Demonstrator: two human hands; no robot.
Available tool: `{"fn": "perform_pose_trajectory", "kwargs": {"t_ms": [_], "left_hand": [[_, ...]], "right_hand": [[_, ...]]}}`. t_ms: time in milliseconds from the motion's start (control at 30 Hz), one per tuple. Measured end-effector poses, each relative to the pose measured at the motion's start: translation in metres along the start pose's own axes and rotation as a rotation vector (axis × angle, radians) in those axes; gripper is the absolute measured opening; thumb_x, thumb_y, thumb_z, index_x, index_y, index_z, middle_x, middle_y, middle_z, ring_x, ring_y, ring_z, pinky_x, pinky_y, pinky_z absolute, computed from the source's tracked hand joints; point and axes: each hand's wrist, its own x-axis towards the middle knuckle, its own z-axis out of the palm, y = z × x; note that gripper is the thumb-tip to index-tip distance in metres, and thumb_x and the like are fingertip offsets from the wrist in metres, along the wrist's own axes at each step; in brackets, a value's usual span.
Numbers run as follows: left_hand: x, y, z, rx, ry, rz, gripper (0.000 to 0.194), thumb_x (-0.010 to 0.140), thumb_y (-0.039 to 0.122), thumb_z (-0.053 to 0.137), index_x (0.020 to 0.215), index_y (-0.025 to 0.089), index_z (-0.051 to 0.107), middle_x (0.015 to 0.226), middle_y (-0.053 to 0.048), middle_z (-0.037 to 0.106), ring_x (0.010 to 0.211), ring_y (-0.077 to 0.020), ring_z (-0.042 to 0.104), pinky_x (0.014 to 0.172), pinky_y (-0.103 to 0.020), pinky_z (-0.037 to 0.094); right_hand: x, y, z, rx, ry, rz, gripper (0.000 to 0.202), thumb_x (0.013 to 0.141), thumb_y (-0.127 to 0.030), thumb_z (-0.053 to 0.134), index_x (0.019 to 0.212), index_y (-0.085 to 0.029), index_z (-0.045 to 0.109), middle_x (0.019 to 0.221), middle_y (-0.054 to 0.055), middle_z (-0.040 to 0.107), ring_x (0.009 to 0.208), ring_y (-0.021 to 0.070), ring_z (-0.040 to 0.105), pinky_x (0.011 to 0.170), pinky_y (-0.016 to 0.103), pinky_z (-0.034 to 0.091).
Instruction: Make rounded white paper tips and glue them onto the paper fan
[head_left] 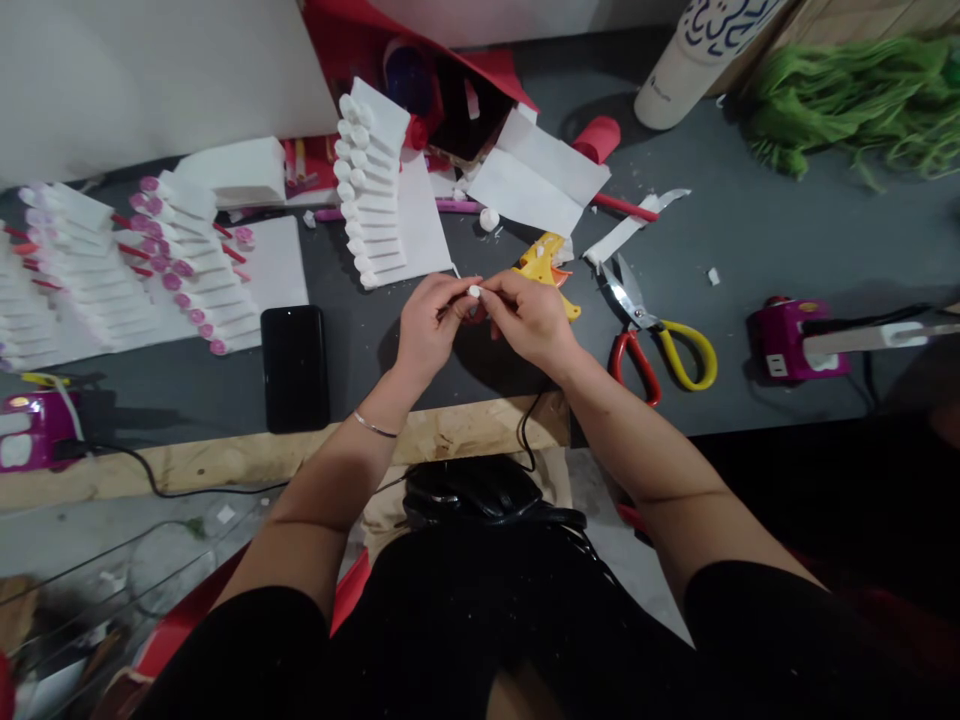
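Observation:
My left hand (426, 325) and my right hand (531, 318) meet over the front of the dark table, fingertips pinched together. Between them is a small white rounded piece (474, 291); a thin white stick (456, 270) pokes up beside the left fingers. Whether the piece sits on that stick is hidden by the fingers. Partly behind my right hand lies a yellow tool with an orange part (541, 262). Just left of my hands, a row of white-tipped sticks (373, 190) rests on white pads. Something red shows below the fingertips, too covered to name.
Scissors (632, 312) with red and yellow handles lie open at right, below a white-handled knife (622, 228). A phone (294, 368) lies at left, near rows of pink-tipped sticks (176, 270). Further out are a white bottle (667, 85), green strands (847, 95) and a purple power socket (787, 340).

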Motion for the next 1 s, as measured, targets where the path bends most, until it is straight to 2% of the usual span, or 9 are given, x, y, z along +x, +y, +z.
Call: {"fn": "perform_pose_trajectory", "kwargs": {"t_ms": [200,300,367,533,633,767,867,933,1000], "left_hand": [[-0.001,0.001,0.003,-0.093,-0.006,-0.116,0.046,0.098,0.066,0.060,0.107,0.025,0.078,0.102,-0.005,0.074,0.067,-0.0102,0.066,0.061,-0.024,0.056],[0.000,-0.002,0.005,-0.167,-0.008,-0.152,0.047,0.097,0.067,0.062,0.104,0.022,0.075,0.102,-0.005,0.073,0.065,-0.0094,0.066,0.059,-0.024,0.057],[0.001,-0.004,0.006,-0.218,-0.009,-0.171,0.048,0.096,0.068,0.063,0.103,0.021,0.073,0.099,-0.004,0.073,0.067,-0.0102,0.068,0.060,-0.024,0.058],[0.001,-0.007,0.009,-0.379,-0.030,-0.300,0.052,0.091,0.071,0.068,0.100,0.020,0.071,0.086,-0.002,0.073,0.068,-0.0112,0.069,0.060,-0.023,0.059],[0.002,-0.008,0.010,-0.466,-0.002,-0.374,0.051,0.087,0.069,0.075,0.098,0.019,0.072,0.074,0.001,0.068,0.064,-0.0105,0.066,0.057,-0.022,0.057],[0.004,-0.006,0.010,-0.564,0.028,-0.430,0.051,0.081,0.068,0.081,0.096,0.019,0.073,0.066,0.003,0.064,0.057,-0.0088,0.062,0.052,-0.020,0.053],[0.004,-0.002,0.009,-0.567,0.026,-0.459,0.048,0.080,0.064,0.084,0.094,0.020,0.073,0.065,0.004,0.064,0.053,-0.0075,0.060,0.051,-0.019,0.051],[0.004,0.000,0.008,-0.552,0.014,-0.477,0.044,0.081,0.061,0.085,0.094,0.020,0.074,0.068,0.003,0.066,0.055,-0.0073,0.060,0.051,-0.019,0.050],[0.004,0.002,0.008,-0.545,-0.001,-0.485,0.042,0.081,0.058,0.085,0.094,0.020,0.074,0.074,0.002,0.070,0.059,-0.0078,0.062,0.052,-0.018,0.050]], "right_hand": [[0.001,-0.002,-0.003,0.001,0.022,0.065,0.037,0.102,-0.052,0.058,0.087,-0.019,0.067,0.068,0.000,0.070,0.048,0.0099,0.055,0.054,0.026,0.042],[0.001,-0.002,-0.005,0.002,0.015,0.061,0.048,0.101,-0.063,0.057,0.084,-0.019,0.066,0.067,0.000,0.070,0.048,0.0091,0.054,0.054,0.026,0.041],[0.001,-0.003,-0.005,-0.008,-0.001,0.024,0.050,0.101,-0.065,0.055,0.087,-0.019,0.067,0.067,0.000,0.070,0.050,0.0096,0.056,0.056,0.026,0.042],[0.001,-0.003,-0.008,-0.027,0.012,-0.001,0.050,0.101,-0.065,0.055,0.089,-0.018,0.070,0.067,0.000,0.069,0.052,0.0107,0.057,0.056,0.026,0.044],[0.001,-0.001,-0.012,-0.022,0.080,-0.004,0.051,0.104,-0.064,0.050,0.092,-0.019,0.070,0.074,0.002,0.072,0.057,0.0123,0.061,0.059,0.028,0.048],[0.002,0.002,-0.015,-0.060,0.208,-0.131,0.041,0.107,-0.055,0.046,0.116,-0.023,0.071,0.104,0.007,0.078,0.090,0.0191,0.074,0.078,0.034,0.058],[0.003,0.005,-0.012,-0.106,0.159,-0.201,0.038,0.101,-0.050,0.060,0.129,-0.025,0.068,0.120,0.009,0.077,0.104,0.0228,0.073,0.088,0.039,0.059],[0.003,0.007,-0.009,-0.093,0.117,-0.187,0.036,0.098,-0.047,0.065,0.126,-0.023,0.070,0.117,0.009,0.077,0.101,0.0226,0.072,0.086,0.038,0.059],[0.004,0.009,-0.006,-0.055,0.104,-0.128,0.030,0.098,-0.044,0.064,0.113,-0.020,0.075,0.105,0.007,0.079,0.091,0.0199,0.072,0.078,0.034,0.057]]}}
